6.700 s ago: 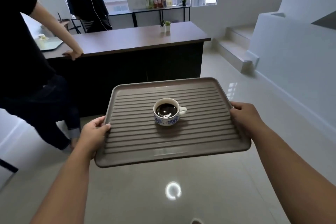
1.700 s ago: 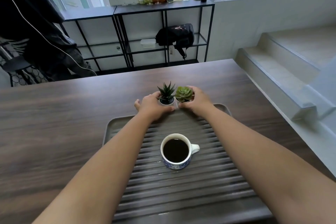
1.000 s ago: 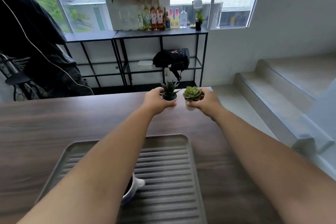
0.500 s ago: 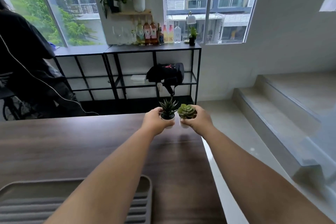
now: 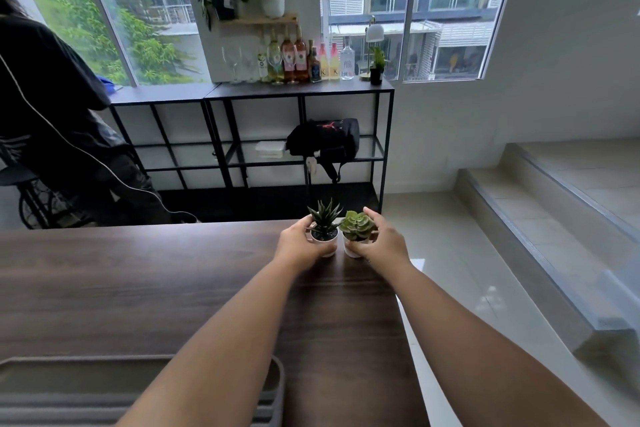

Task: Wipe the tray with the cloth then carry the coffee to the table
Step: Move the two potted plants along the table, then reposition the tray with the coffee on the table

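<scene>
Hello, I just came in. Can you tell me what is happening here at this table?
A person reaches over a dark wooden table and holds two small potted plants near its far right corner: the left hand on the spiky plant, the right hand on the round succulent. Both pots seem to rest on the table. A grey ridged tray lies at the near edge; no coffee cup is in view.

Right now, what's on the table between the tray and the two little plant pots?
Nothing but bare wooden table lies between the tray and the pots, crossed above by the left forearm, in the head view.
</scene>
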